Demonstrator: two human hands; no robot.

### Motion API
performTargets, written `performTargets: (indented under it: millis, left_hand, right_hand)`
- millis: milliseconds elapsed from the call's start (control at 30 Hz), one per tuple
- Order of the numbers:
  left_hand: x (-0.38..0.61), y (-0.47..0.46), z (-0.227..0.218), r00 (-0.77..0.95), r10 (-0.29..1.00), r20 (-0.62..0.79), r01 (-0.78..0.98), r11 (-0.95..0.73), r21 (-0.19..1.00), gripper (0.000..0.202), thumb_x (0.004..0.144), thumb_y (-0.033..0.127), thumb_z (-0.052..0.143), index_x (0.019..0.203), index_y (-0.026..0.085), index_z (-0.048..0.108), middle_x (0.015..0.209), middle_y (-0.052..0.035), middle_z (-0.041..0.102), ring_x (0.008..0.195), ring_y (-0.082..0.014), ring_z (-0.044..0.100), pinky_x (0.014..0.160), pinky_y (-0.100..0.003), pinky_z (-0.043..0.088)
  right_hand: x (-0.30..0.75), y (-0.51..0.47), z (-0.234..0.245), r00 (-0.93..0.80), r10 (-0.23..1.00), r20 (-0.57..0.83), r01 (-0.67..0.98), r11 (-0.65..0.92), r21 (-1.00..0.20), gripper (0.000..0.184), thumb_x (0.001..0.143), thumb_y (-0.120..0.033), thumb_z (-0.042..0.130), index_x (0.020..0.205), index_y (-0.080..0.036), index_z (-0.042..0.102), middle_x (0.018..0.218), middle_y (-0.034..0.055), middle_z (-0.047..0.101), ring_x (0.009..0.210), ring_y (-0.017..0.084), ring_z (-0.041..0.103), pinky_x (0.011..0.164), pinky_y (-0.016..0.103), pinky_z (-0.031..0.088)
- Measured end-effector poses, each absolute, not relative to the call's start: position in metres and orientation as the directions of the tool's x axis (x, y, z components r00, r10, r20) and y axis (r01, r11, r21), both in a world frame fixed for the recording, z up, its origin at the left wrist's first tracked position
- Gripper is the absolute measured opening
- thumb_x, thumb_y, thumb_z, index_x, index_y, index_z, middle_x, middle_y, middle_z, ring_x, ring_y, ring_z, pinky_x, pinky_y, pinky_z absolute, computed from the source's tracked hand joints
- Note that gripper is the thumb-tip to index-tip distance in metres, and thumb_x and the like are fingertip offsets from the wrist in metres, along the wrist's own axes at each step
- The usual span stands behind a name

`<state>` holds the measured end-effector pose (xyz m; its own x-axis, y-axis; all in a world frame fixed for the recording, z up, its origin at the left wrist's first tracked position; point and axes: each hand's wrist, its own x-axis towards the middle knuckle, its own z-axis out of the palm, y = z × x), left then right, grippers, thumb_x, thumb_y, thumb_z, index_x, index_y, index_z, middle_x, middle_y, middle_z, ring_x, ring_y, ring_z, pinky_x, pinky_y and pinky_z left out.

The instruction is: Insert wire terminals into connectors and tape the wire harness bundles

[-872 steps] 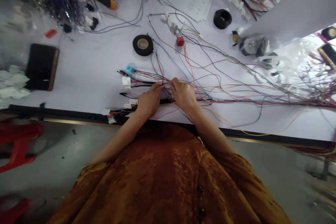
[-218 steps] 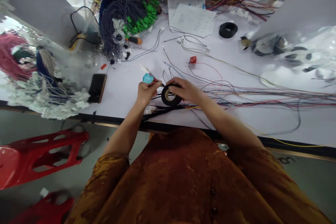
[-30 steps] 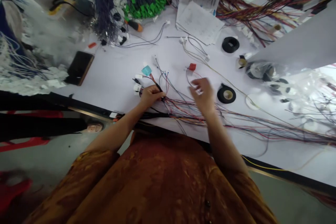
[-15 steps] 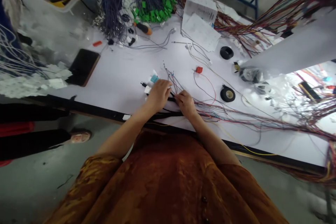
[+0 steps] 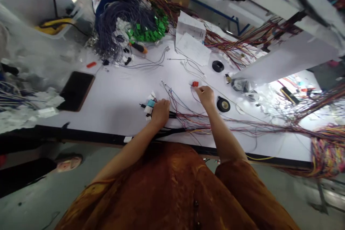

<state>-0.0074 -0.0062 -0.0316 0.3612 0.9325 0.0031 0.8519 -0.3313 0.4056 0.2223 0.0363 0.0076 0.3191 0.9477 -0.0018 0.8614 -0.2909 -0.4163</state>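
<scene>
Left hand (image 5: 161, 113) clenched on a light, limp wire harness (image 5: 188, 124) near the counter's (image 5: 107, 115) 6 o'clock edge, firmest held at its black trunk; right hand (image 5: 206, 97) open beside a red connector (image 5: 194, 83).

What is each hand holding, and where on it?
The left hand holds the wire bundle just behind its white and blue connectors. Whether the right hand holds anything cannot be told.
</scene>
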Motion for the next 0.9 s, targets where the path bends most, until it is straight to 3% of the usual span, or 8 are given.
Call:
performTargets:
  millis: [67, 167, 267, 367, 467, 600, 767, 900]
  left_hand:
    - [-0.007, -0.005, -0.032, 0.369, 0.929, 0.003, 0.845, -0.336, 0.416, 0.029, 0.098, 0.018, 0.038, 0.114, 0.014, 0.061, 0.107, -0.0139, 0.064, 0.103, -0.0301, 0.059, 0.085, -0.044, 0.044]
    - [-0.007, -0.005, -0.035, 0.373, 0.928, 0.005, 0.83, -0.336, 0.445, 0.028, 0.097, 0.017, 0.04, 0.114, 0.014, 0.061, 0.107, -0.0139, 0.064, 0.103, -0.03, 0.059, 0.086, -0.044, 0.044]
    - [-0.008, -0.003, -0.038, 0.365, 0.931, 0.016, 0.81, -0.326, 0.487, 0.025, 0.094, 0.015, 0.045, 0.112, 0.014, 0.062, 0.106, -0.0143, 0.065, 0.102, -0.0302, 0.059, 0.086, -0.044, 0.044]
    - [-0.012, 0.0, -0.033, 0.339, 0.941, 0.026, 0.726, -0.279, 0.629, 0.021, 0.088, 0.013, 0.052, 0.106, 0.014, 0.063, 0.099, -0.0125, 0.066, 0.096, -0.027, 0.061, 0.085, -0.04, 0.046]
    - [-0.014, 0.002, -0.015, 0.236, 0.969, 0.066, 0.516, -0.183, 0.837, 0.017, 0.088, 0.018, 0.055, 0.102, 0.015, 0.064, 0.092, -0.0078, 0.067, 0.086, -0.0196, 0.062, 0.08, -0.033, 0.048]
    - [-0.003, 0.006, 0.016, 0.206, 0.979, 0.012, 0.162, -0.046, 0.986, 0.018, 0.087, 0.032, 0.062, 0.097, 0.017, 0.066, 0.083, -0.0029, 0.067, 0.076, -0.014, 0.061, 0.071, -0.027, 0.049]
    - [0.026, 0.021, 0.032, 0.311, 0.894, -0.322, -0.201, 0.393, 0.898, 0.036, 0.084, 0.051, 0.066, 0.094, 0.017, 0.063, 0.09, -0.007, 0.068, 0.065, -0.0113, 0.062, 0.054, -0.022, 0.047]
    - [0.043, 0.033, 0.028, 0.387, 0.861, -0.328, -0.314, 0.458, 0.831, 0.039, 0.089, 0.056, 0.059, 0.105, 0.02, 0.064, 0.096, -0.0083, 0.069, 0.061, -0.0096, 0.061, 0.048, -0.021, 0.045]
  right_hand:
    - [0.224, 0.059, 0.009, 0.327, 0.93, -0.167, 0.88, -0.364, -0.305, 0.021, 0.083, -0.035, 0.066, 0.076, -0.015, 0.069, 0.094, 0.0141, 0.072, 0.099, 0.027, 0.067, 0.087, 0.036, 0.048]
    - [0.222, 0.079, 0.007, 0.317, 0.93, -0.187, 0.874, -0.363, -0.322, 0.009, 0.085, -0.021, 0.06, 0.079, -0.015, 0.064, 0.104, 0.0146, 0.071, 0.102, 0.025, 0.067, 0.086, 0.034, 0.049]
    - [0.233, 0.085, 0.013, 0.326, 0.936, -0.136, 0.76, -0.345, -0.551, 0.018, 0.095, -0.02, 0.04, 0.089, -0.018, 0.057, 0.107, 0.0091, 0.071, 0.082, 0.013, 0.067, 0.071, 0.025, 0.051]
    - [0.25, 0.077, 0.026, 0.301, 0.953, -0.022, 0.442, -0.16, -0.883, 0.015, 0.096, -0.029, 0.041, 0.089, -0.021, 0.051, 0.104, 0.0044, 0.07, 0.056, 0.006, 0.057, 0.049, 0.018, 0.043]
    - [0.261, 0.066, 0.033, 0.196, 0.979, 0.059, 0.415, -0.028, -0.909, 0.016, 0.089, -0.031, 0.056, 0.078, -0.02, 0.053, 0.074, -0.0006, 0.067, 0.046, 0.005, 0.045, 0.042, 0.017, 0.033]
    - [0.261, 0.062, 0.035, 0.207, 0.978, 0.015, 0.478, -0.088, -0.874, 0.021, 0.087, -0.024, 0.058, 0.068, -0.018, 0.053, 0.054, -0.0047, 0.054, 0.043, 0.005, 0.038, 0.041, 0.017, 0.028]
    - [0.244, 0.051, 0.052, -0.086, 0.996, -0.02, 0.301, 0.007, -0.954, 0.017, 0.093, -0.032, 0.052, 0.08, -0.02, 0.05, 0.08, -0.0004, 0.067, 0.042, 0.002, 0.042, 0.039, 0.018, 0.031]
    - [0.232, 0.024, 0.061, -0.369, 0.927, -0.072, 0.39, 0.084, -0.917, 0.01, 0.09, -0.024, 0.055, 0.081, -0.019, 0.054, 0.072, -0.0034, 0.059, 0.046, 0.003, 0.047, 0.043, 0.016, 0.037]
